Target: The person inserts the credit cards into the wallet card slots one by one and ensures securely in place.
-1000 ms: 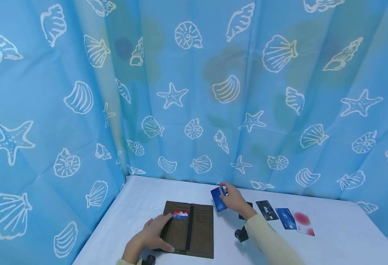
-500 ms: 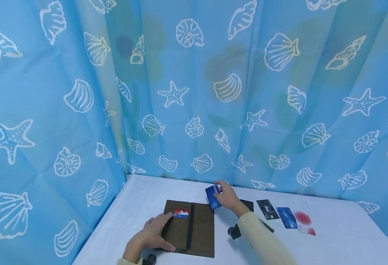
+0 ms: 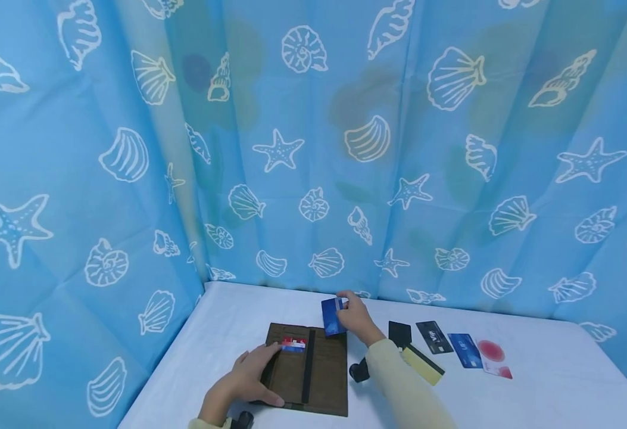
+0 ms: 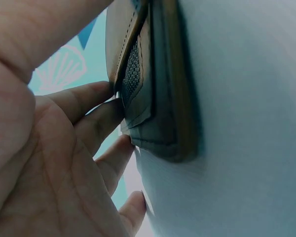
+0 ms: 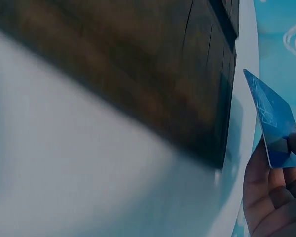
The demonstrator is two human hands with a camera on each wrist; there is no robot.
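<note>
An open brown wallet (image 3: 328, 375) lies on the table, a black strap (image 3: 308, 372) running down its middle. A red-and-blue card (image 3: 294, 344) sits in a slot of its left half. My left hand (image 3: 249, 375) holds the wallet's left side, fingers at its edge and thumb at the bottom corner; in the left wrist view the fingertips touch the wallet's edge (image 4: 158, 133). My right hand (image 3: 357, 319) pinches a blue card (image 3: 331, 317) over the top of the wallet's right half. In the right wrist view the card (image 5: 274, 118) is tilted, apart from the wallet (image 5: 138, 64).
Right of the wallet lie a black card (image 3: 400, 332), a yellow card (image 3: 424, 364) with a dark stripe, a black VIP card (image 3: 434, 337), another blue card (image 3: 464, 350) and a white-and-pink card (image 3: 494, 357). A shell-patterned blue curtain (image 3: 313, 155) stands behind the white table (image 3: 549, 369).
My right hand has carried the blue card leftward, from beside the wallet to over its upper right corner. The yellow card has come into view from behind the sleeve. My left hand stays put.
</note>
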